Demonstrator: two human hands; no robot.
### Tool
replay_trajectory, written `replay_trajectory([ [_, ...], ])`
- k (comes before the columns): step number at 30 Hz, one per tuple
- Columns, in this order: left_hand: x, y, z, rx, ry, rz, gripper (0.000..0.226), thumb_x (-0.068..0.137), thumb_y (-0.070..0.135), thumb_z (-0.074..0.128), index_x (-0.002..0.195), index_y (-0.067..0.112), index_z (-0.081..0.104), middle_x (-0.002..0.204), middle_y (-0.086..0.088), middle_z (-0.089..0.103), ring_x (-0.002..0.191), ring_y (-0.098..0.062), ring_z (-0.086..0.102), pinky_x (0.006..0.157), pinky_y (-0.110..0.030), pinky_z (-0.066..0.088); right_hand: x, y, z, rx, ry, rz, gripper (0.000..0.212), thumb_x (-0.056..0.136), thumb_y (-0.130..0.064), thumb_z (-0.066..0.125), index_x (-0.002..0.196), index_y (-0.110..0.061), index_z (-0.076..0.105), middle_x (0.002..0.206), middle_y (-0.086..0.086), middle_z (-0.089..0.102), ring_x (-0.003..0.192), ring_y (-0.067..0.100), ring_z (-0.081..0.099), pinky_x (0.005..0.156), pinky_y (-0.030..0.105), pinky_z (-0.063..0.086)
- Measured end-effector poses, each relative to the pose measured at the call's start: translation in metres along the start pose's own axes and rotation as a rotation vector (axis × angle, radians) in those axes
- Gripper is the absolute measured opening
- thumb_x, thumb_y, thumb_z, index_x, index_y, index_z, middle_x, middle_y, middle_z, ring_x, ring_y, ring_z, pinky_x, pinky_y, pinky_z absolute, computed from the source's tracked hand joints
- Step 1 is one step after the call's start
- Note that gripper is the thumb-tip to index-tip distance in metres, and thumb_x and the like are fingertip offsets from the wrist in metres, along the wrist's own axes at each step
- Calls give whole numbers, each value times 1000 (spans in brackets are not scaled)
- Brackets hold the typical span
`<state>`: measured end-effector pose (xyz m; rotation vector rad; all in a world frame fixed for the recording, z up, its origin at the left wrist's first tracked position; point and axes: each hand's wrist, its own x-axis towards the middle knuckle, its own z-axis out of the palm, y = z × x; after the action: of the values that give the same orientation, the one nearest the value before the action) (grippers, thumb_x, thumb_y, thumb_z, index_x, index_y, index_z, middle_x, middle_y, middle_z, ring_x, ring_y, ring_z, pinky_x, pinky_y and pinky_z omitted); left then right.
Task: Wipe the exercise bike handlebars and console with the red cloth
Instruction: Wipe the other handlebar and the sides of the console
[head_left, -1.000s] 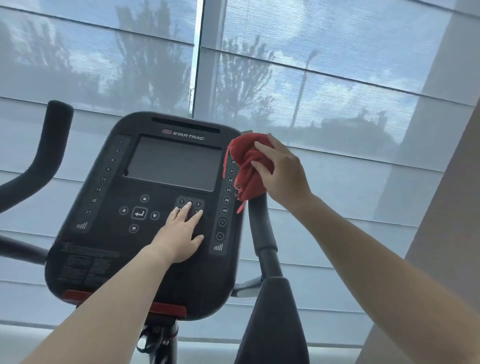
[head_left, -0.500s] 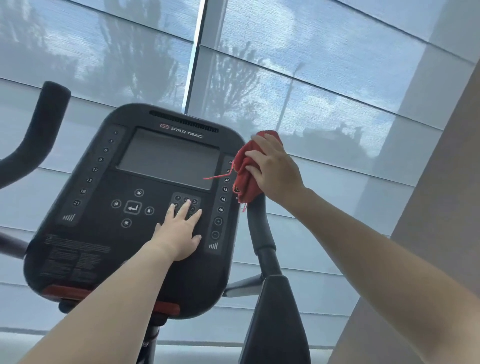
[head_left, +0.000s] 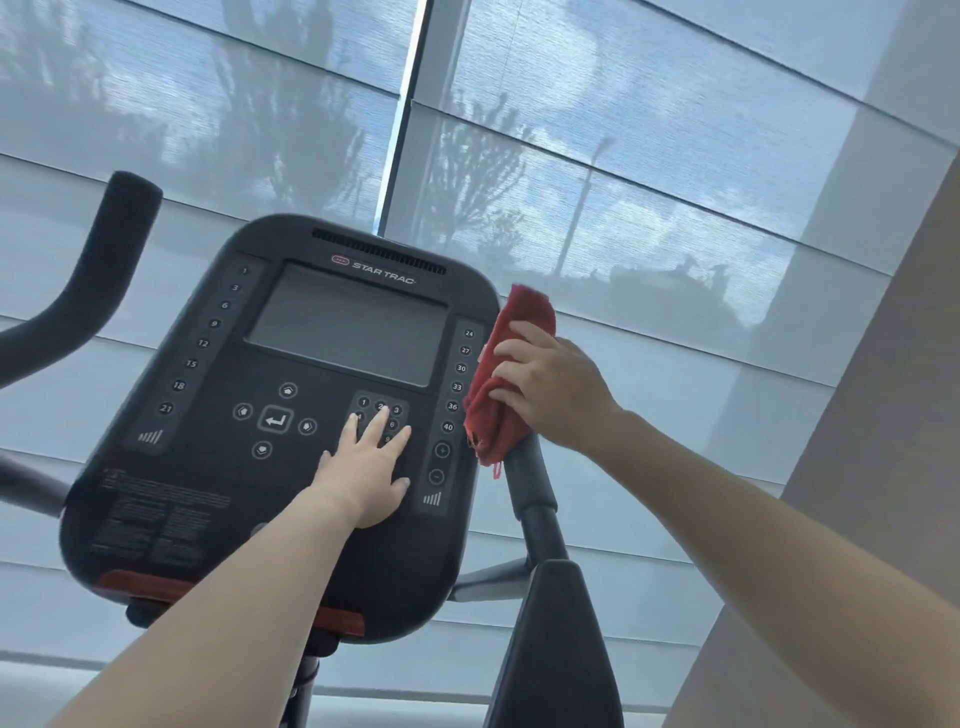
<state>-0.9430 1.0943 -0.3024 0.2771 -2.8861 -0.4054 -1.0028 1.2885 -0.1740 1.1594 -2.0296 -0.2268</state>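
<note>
The black console (head_left: 208, 467) of the exercise bike fills the middle of the view, with a dark screen (head_left: 348, 325) and a number keypad. My left hand (head_left: 366, 467) rests flat on the keypad with straight fingers. My right hand (head_left: 550, 384) grips the red cloth (head_left: 511, 332) wrapped over the top of the right handlebar (head_left: 535, 499), just beside the console's right edge. The left handlebar (head_left: 88, 280) curves up at the far left, untouched. The tip of the right handlebar is hidden under the cloth.
A window with translucent blinds (head_left: 623, 182) stands close behind the bike. A beige wall (head_left: 883, 467) runs down the right side. The black padded upright (head_left: 556, 649) of the right bar rises at bottom centre.
My right hand with the cloth has stayed on the top of the right handlebar, shifting slightly along it. My left hand has kept still on the keypad. The camera view has shifted a little.
</note>
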Motion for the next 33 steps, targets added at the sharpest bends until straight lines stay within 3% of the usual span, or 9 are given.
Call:
replay_trajectory([
  [5,-1,-4,1,15,22,18,64,95,40,38,149,33,3,157,8,-14,145,-25,-11,114,-50,21,-12,4,-16,112,-243,-171,22,85,-43,55,96,-30,69,105,-17,65,113,9,48,86,36,47],
  [9,1,-6,1,-11,24,16,64,95,40,39,149,34,4,157,10,-15,145,-24,-12,115,-49,20,-24,6,-17,173,-248,-156,29,89,-44,52,111,-30,65,128,-13,57,129,10,38,100,32,39],
  [12,2,-8,2,-17,28,21,64,95,40,39,149,34,4,157,10,-14,145,-23,-12,115,-48,20,-34,2,-15,248,-297,-157,25,88,-39,54,106,-28,66,117,-15,62,121,6,43,98,30,41],
  [15,2,-11,3,-21,58,24,62,95,39,39,148,36,6,157,12,-12,145,-20,-10,114,-46,24,-37,4,-19,519,-361,-53,18,84,-31,62,99,-24,69,108,-13,66,104,1,53,93,21,42],
  [19,1,-10,2,-18,102,14,60,96,40,38,148,38,8,157,16,-7,146,-15,-6,109,-39,33,-52,2,-14,643,-273,-13,19,85,-26,64,102,-22,71,114,-12,65,109,-5,49,95,4,28],
  [21,1,-9,2,-29,99,15,60,96,40,38,148,37,8,157,16,-7,146,-16,-6,111,-40,31,-59,-1,-14,680,-289,-9,16,84,-26,65,98,-20,72,109,-10,67,104,-4,52,94,7,33],
  [24,1,-8,3,-25,94,17,61,95,40,39,148,35,8,157,14,-7,146,-18,-6,114,-42,26,-66,5,-17,801,-311,123,12,83,-28,66,93,-26,71,99,-10,71,93,4,63,88,24,48],
  [30,3,-7,4,-34,81,15,62,95,39,40,148,34,8,158,12,-8,146,-22,-8,115,-46,20,-73,11,-9,1127,212,648,11,87,-20,63,90,-27,72,88,-11,72,83,1,64,77,20,48],
  [33,5,-8,4,-30,87,18,63,95,39,41,148,33,9,158,11,-7,146,-24,-7,116,-47,19,-87,-4,3,1209,42,521,21,90,-13,58,102,-24,72,106,-16,69,101,-2,62,91,19,45],
])
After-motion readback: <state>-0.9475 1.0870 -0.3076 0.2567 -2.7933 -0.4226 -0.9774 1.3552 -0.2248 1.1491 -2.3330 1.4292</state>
